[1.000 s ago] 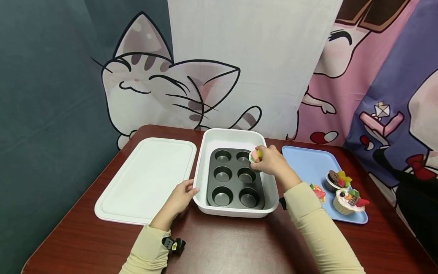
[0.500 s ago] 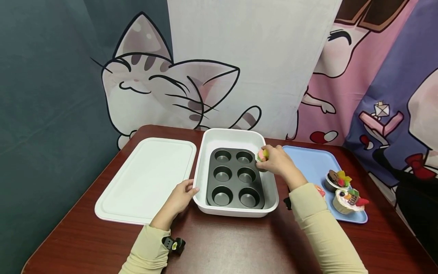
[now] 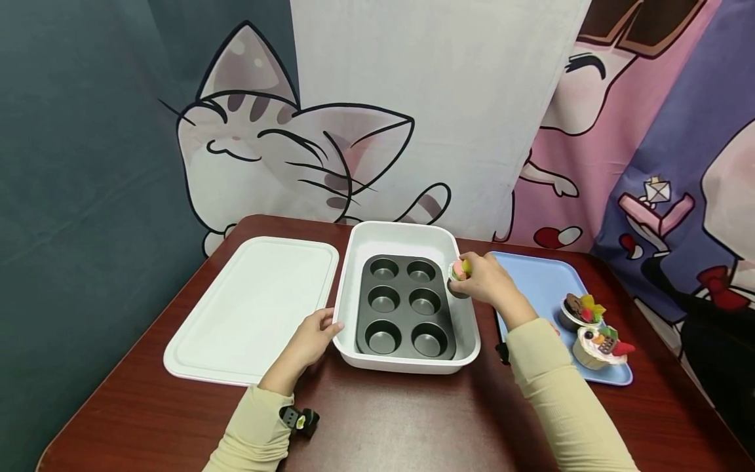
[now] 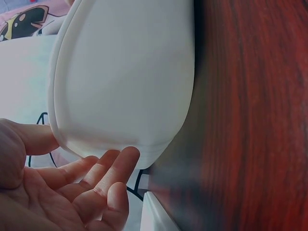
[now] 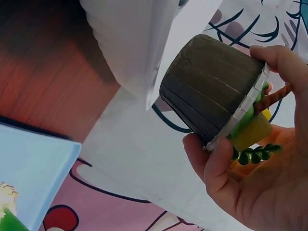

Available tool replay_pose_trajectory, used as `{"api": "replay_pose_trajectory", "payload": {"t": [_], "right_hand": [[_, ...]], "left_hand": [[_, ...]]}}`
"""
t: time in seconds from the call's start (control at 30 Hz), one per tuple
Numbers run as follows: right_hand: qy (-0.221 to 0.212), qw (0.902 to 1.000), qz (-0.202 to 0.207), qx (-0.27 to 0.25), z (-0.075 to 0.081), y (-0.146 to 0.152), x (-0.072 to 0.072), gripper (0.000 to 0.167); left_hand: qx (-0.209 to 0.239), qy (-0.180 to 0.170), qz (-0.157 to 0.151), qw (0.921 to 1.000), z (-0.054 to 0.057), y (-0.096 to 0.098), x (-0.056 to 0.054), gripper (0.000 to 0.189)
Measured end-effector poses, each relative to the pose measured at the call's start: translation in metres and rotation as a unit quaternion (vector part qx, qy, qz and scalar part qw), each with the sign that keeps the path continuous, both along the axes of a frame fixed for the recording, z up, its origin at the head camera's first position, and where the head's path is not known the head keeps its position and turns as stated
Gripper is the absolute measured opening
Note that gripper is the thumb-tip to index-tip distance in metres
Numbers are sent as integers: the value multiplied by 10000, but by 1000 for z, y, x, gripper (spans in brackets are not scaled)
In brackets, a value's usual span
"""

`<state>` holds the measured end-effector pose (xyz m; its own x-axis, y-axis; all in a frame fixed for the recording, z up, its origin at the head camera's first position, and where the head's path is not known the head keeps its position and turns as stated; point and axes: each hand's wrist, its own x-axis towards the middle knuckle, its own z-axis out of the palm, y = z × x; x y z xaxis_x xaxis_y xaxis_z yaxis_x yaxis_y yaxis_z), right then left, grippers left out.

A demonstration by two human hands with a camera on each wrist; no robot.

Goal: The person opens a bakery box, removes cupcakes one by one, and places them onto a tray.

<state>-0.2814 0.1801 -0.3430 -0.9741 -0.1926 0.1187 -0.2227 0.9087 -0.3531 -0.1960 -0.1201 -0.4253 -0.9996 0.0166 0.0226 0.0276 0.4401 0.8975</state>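
Note:
In the head view my right hand [image 3: 491, 283] grips a toy cupcake [image 3: 460, 270] by its rim, over the right edge of a deep white bin [image 3: 407, 365]. The right wrist view shows the cupcake's pleated dark brown cup [image 5: 211, 86] tilted on its side, with green and yellow toppings towards the palm. Inside the bin lies a dark grey muffin tin [image 3: 404, 308]; its six-less-detailed wells, several in two rows, hold nothing. My left hand [image 3: 312, 337] holds the bin's near left corner, thumb at the rim and fingertips [image 4: 127, 156] against the outer wall.
On the right, a light blue tray [image 3: 527, 272] carries a chocolate cupcake [image 3: 580, 311] and a cream-topped cupcake [image 3: 600, 349]. A third one is mostly hidden behind the right sleeve. To the left lies a flat white rectangular lid or board [image 3: 253, 308]. A printed curtain [image 3: 377, 78] hangs behind the table.
My right hand has moved right with the cupcake, from over the muffin tin's back right well to the bin's right edge. The left hand has stayed at the corner.

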Motion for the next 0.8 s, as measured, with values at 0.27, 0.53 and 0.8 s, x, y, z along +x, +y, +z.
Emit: {"api": "replay_pose_trajectory", "payload": {"t": [0.27,0.53,0.8], "right_hand": [[-63,9999,-57,77,-1,4,-1,59],[-141,9997,-146,108,1,11,3,61],[-220,9995,-222,85,1,20,2,61]], "left_hand": [[41,26,-26,10000,1,0,1,37],[21,35,-25,10000,1,0,1,37],[6,23,-8,10000,1,0,0,38]]}}
